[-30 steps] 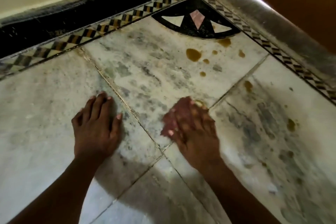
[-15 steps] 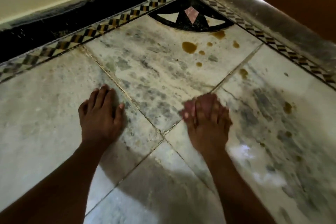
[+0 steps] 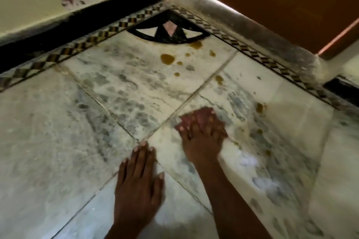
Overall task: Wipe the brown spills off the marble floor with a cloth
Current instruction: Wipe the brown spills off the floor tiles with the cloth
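**Spills lie ahead of and to the right of our wiping hand**

Our right hand [image 3: 202, 132] presses a pinkish cloth [image 3: 196, 117] flat to the marble floor [image 3: 58, 141], fingers straight and close together on top of it — only the cloth's far edge shows past the fingertips. Our left hand [image 3: 139, 178] rests flat on the floor nearer to us, fingers extended, holding nothing.

The brown spills split into two groups. The biggest blob [image 3: 167, 58] and its small satellites sit well ahead of the cloth, toward the black corner inlay [image 3: 169, 33]. A nearer string of drops [image 3: 260, 107] runs along the right side, just beyond the fingers. The right hand is the closer one to both — we judge a short sweep rightward reaches the near drops first, then a longer push forward.
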Tool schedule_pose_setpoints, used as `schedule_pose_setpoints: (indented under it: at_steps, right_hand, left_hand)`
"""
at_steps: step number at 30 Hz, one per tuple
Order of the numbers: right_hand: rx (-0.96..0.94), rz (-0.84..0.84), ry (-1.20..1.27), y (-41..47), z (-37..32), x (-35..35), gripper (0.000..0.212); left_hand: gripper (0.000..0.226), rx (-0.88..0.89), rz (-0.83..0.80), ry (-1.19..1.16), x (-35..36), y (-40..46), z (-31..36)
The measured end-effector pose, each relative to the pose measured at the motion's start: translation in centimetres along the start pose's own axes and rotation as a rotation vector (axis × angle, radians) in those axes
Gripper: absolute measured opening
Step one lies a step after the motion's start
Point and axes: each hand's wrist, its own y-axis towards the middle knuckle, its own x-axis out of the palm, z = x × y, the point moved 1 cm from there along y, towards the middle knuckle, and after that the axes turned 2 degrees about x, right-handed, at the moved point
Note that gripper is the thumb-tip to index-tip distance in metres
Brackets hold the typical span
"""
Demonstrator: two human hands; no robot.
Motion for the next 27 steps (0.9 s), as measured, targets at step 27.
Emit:
schedule_pose_setpoints:
  at_steps: [27]
  right_hand:
    - [0.281,0.113,0.038,-11.6,16.8,-0.6,0.066]
  left_hand:
    - [0.071,0.009,0.057,0.068,-0.2,0.1,0.8]
